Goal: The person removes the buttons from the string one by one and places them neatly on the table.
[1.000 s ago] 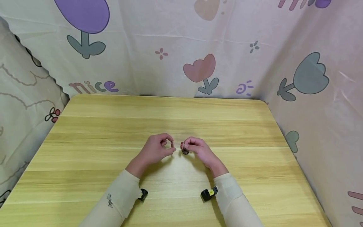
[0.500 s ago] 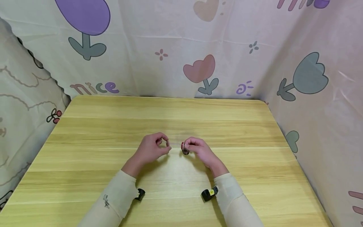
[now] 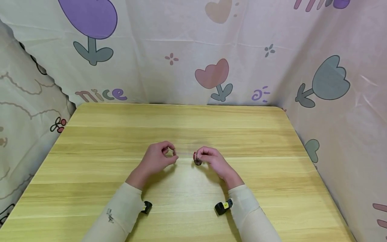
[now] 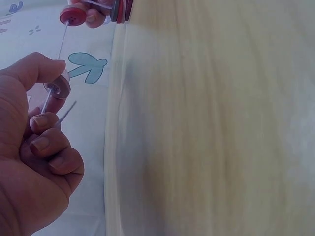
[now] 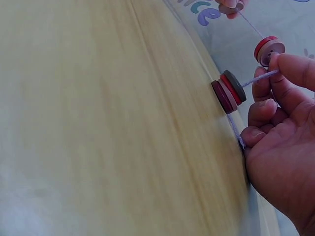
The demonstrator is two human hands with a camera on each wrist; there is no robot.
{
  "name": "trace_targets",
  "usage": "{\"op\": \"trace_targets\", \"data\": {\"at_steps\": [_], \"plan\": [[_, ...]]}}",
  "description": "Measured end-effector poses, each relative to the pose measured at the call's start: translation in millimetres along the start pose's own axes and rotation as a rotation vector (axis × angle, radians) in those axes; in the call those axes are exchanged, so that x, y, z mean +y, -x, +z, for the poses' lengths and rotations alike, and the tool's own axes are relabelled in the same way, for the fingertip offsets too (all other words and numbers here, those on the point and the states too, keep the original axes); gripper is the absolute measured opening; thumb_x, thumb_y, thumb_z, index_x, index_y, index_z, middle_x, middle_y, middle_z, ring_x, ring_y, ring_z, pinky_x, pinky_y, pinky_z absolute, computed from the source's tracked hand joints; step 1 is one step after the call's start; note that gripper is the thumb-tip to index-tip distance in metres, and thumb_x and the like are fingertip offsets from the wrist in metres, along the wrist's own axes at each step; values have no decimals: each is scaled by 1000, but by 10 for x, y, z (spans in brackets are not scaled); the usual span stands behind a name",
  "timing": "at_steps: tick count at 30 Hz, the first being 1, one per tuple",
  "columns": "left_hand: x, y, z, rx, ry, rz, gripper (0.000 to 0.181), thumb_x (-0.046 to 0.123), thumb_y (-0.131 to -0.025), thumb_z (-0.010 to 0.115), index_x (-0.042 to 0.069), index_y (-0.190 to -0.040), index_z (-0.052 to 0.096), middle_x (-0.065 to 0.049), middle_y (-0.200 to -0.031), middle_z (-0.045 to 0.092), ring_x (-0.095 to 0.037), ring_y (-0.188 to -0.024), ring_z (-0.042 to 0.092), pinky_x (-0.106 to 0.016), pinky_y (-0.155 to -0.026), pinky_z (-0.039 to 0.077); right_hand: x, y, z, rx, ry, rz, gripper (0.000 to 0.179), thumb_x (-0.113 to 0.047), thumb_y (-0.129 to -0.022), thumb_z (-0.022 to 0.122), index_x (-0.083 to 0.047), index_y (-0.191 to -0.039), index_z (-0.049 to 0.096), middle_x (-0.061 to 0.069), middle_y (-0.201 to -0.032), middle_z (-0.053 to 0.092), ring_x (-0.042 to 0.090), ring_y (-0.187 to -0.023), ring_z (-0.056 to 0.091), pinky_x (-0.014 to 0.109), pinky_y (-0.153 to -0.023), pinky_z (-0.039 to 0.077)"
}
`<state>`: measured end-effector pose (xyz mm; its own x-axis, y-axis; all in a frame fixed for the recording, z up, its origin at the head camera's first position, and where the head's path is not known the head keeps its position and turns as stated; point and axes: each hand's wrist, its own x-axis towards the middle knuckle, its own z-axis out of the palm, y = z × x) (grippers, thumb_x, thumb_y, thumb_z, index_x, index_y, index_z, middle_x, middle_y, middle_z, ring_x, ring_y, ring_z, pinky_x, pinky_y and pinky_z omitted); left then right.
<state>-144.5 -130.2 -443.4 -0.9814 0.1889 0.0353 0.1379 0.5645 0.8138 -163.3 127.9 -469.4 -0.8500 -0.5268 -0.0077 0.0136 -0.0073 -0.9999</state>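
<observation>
My left hand [image 3: 157, 156] pinches a brownish button [image 4: 60, 88] between thumb and index finger. A pale cord [image 5: 252, 25] passes through it, and the cord's loose end [image 4: 68, 112] sticks out by the curled fingers. Across a short gap, my right hand [image 3: 213, 159] pinches the cord just behind a red button [image 4: 73, 16] and a pinkish button [image 5: 273, 49]. Below its fingers, a stack of several dark, red and pink buttons [image 5: 229, 92] hangs on the same cord, close over the table. The cord runs on from the stack to the right hand's curled lower fingers.
Both hands are over the middle of a light wooden table [image 3: 193, 124]. Printed curtains [image 3: 145, 67] hang behind it and along both sides. A black wrist camera [image 3: 223, 207] sits at the right cuff, another black camera [image 3: 147, 207] at the left.
My left hand has drawn away to the left with its button, widening the gap between the hands. The right hand stays almost in place, holding the cord.
</observation>
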Motion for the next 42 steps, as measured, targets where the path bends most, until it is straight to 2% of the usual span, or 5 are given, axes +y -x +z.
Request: {"op": "trace_targets", "data": {"at_steps": [6, 15, 31, 42], "plan": [[-19, 17, -54, 6, -11, -23, 19, 18, -82, 81, 15, -95, 68, -1, -64, 39, -15, -57, 36, -34, -59, 36, 5, 1, -2, -18, -18, -4, 19, -8, -99, 54, 11, -96, 58, 16, -97, 61, 29, -99, 57, 41, -91, 44], [-74, 39, -122, 15, -31, -23, 17, 18, -83, 80, 15, -95, 68, 0, -64, 38, -16, -58, 36, -35, -61, 37, -1, 0, -7, -8, -9, 10, 18, -6, -96, 54, 11, -96, 59, 12, -95, 62, 29, -103, 59, 44, -96, 42], [-144, 95, -213, 34, -9, -45, 16, 16, -83, 79, 14, -94, 68, 0, -64, 39, -17, -57, 37, -37, -63, 39, -2, -2, -11, -13, -10, 5, 20, -6, -98, 53, 13, -97, 58, 16, -96, 61, 30, -99, 57, 45, -95, 42], [-227, 147, -286, 62, -23, -60, 16, 14, -82, 77, 13, -94, 67, 0, -65, 39, -17, -59, 38, -35, -62, 38, 3, -3, -7, -16, -20, -6, 18, -8, -98, 53, 9, -93, 58, 14, -92, 61, 30, -97, 59, 44, -94, 43]]}}
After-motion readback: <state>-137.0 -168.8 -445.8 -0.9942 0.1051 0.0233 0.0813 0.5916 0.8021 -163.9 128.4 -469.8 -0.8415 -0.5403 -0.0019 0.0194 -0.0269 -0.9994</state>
